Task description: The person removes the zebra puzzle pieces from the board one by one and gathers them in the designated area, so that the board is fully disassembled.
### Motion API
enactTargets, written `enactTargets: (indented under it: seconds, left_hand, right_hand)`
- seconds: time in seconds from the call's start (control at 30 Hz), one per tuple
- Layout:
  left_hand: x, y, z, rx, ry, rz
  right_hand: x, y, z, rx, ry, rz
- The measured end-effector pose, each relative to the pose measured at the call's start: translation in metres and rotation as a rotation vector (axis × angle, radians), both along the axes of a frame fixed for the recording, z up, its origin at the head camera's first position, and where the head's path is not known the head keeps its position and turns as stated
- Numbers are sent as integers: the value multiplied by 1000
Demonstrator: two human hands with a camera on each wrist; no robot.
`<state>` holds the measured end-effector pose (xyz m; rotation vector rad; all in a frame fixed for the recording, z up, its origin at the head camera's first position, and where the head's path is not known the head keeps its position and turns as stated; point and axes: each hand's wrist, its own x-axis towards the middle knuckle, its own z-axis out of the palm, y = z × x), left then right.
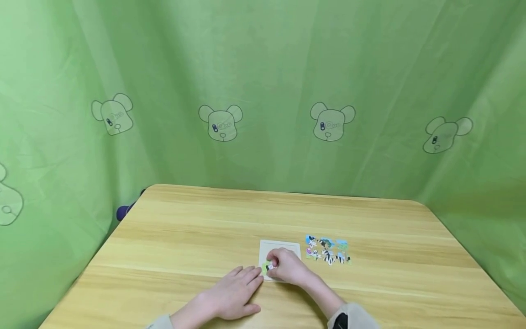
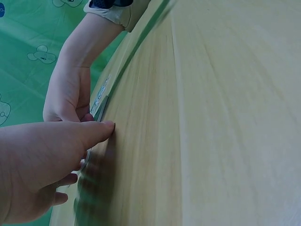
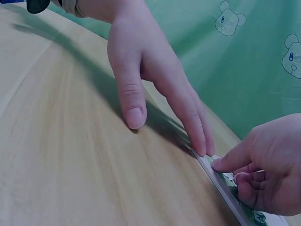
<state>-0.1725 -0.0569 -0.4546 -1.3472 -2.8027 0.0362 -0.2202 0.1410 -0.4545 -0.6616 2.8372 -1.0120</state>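
Observation:
A pale square puzzle tray [image 1: 291, 245] lies on the table. My left hand [image 1: 235, 293] rests flat with straight fingers, its fingertips touching the tray's left edge [image 3: 218, 184]. Over the tray, my right hand [image 1: 289, 267] holds a green, black and white puzzle piece [image 1: 265, 267] between thumb and fingers at the lower left corner. In the right wrist view the right hand [image 3: 277, 165] has its thumb down on the green piece. Several loose pieces with zebra pictures [image 1: 328, 257] lie together just right of the tray.
The wooden table [image 1: 185, 228] extends around the tray on all sides. A green curtain [image 1: 271, 59] with bear-head outlines hangs behind and beside it. A dark purple object [image 1: 122, 212] shows past the table's left edge.

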Motion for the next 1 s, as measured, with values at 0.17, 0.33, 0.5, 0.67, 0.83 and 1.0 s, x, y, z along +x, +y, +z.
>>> enactTargets:
  seconds: [0.17,0.33,0.5,0.67,0.83,1.0]
  left_hand:
    - [0,-1,0,7,-4,1]
    - [0,-1,1,9,-18,5]
    - [0,-1,2,7,-36,9]
    - [0,0,2,3,-45,16]
    - [0,-1,2,13,-54,23]
    - [-1,-1,2,25,-50,13]
  right_hand:
    - [-1,-2,0,-18,-1,11]
    - [-2,2,-4,-85,-20,28]
    - [-3,6,-10,-192,-86,16]
    - [-4,9,-11,-333,-193,13]
    - [-4,16,-7,-476,-315,36]
    - [-7,34,1,-504,-359,62]
